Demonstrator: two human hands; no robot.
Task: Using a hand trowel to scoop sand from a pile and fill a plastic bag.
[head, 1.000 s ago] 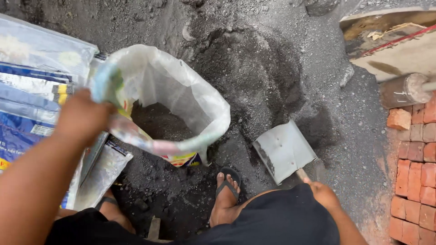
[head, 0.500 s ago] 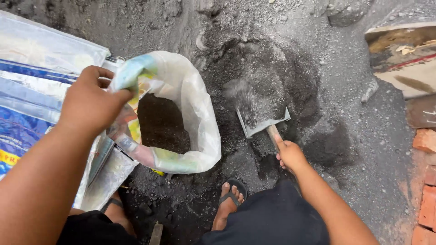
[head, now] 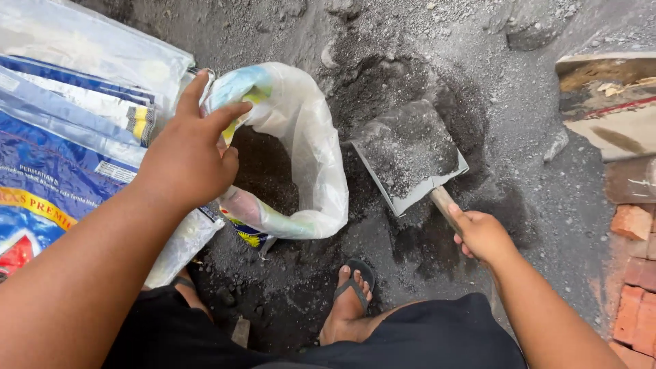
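The scoop (head: 410, 154) now sits loaded: its flat metal blade carries a heap of dark grey sand, where half a second ago it was only biting into the pile and a full second ago it hung bare near the person's knee. The right hand (head: 482, 236) is closed around the scoop's wooden handle, wrist low, with the blade roughly level and its near edge just beside the bag's rim. The left hand (head: 188, 157) grips the rim of the white plastic bag (head: 307, 143), fingers curled over the edge and thumb outside, pulling the mouth wide; that grip has shifted little across the 3 frames, though the mouth now gapes more toward the scoop. Dark sand already lies inside the bag, filling its lower part. The bag stands on the sand pile (head: 403, 61), leaning against a stack of flat blue and white sacks (head: 61, 137) on the left. 1 foot in a black sandal (head: 352, 290) is planted between bag and scoop. Bricks (head: 632, 273) line the right edge. Judging by the loaded blade next to the open mouth, the digging part of this pass looks finished and the load is ready beside the opening.
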